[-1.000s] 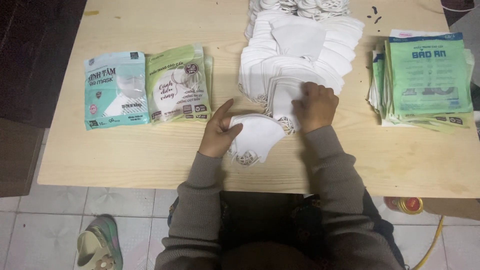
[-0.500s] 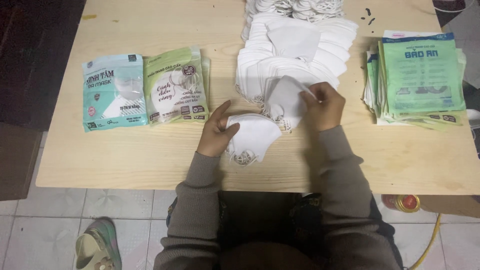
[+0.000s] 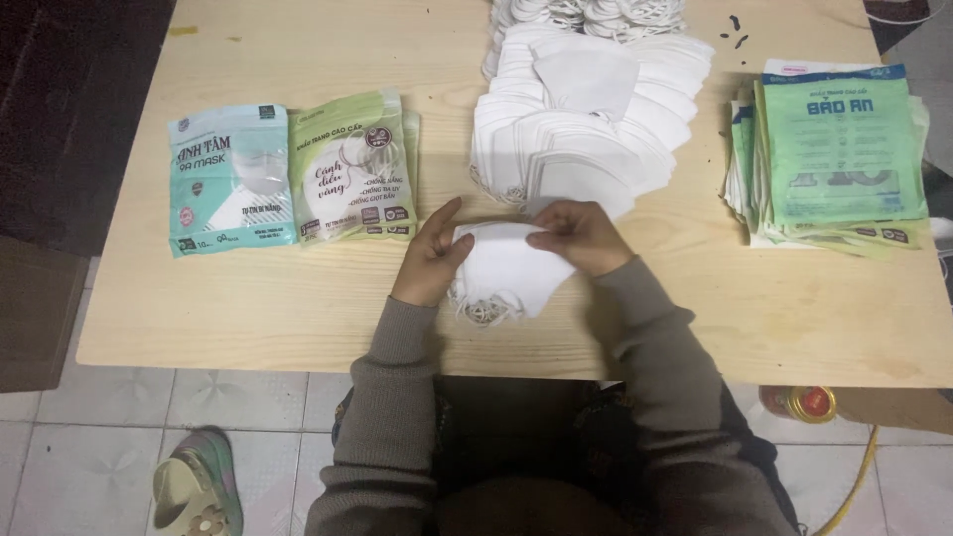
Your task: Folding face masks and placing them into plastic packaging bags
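A small stack of folded white face masks lies on the pale wooden table near its front edge. My left hand cups the stack's left side. My right hand pinches a white mask down onto the top of the stack. Just behind my hands spreads a large loose pile of white masks, its ear loops bunched at the far edge.
Two filled mask packets lie at the left: a teal one and a green one. A stack of flat green packets sits at the right. On the tiled floor are a sandal and a red-capped can.
My right hand has lifted one mask off the big pile and brought it down and left onto the small stack. My left hand has stayed on the stack.
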